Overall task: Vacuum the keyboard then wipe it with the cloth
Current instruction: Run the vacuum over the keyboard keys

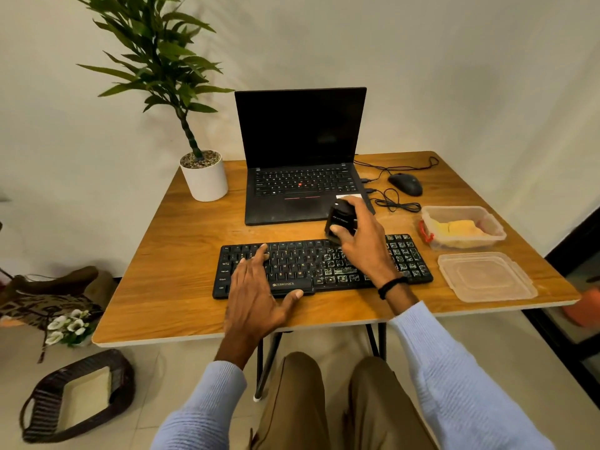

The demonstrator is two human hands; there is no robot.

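1. The left forearm, in a pale blue sleeve, reaches forward over the near edge of the wooden table (168, 271). The left hand (256, 287) lies palm down on the left half of the keyboard (305, 266).
2. Its fingers are straight and slightly spread, resting on the keys and gripping nothing. The thumb points out to the right along the front edge, by the space bar.
3. The black keyboard sits flat near the table's front edge, in front of an open laptop (302, 157). Pale specks cover the keys on its right half.
4. A small black handheld vacuum (341, 222) stands over the keyboard's top row, right of centre, its lower end at the keys.
5. The right arm comes in at an angle from the lower right, with a black band on the wrist. The right hand (367, 245) grips the vacuum, fingers curled round its body.
6. The yellow cloth (457, 227) lies folded in an open clear plastic box (470, 243), just right of the keyboard's far corner and untouched.
7. The box's lid (485, 276) lies flat nearer the front, beside the keyboard's right end.
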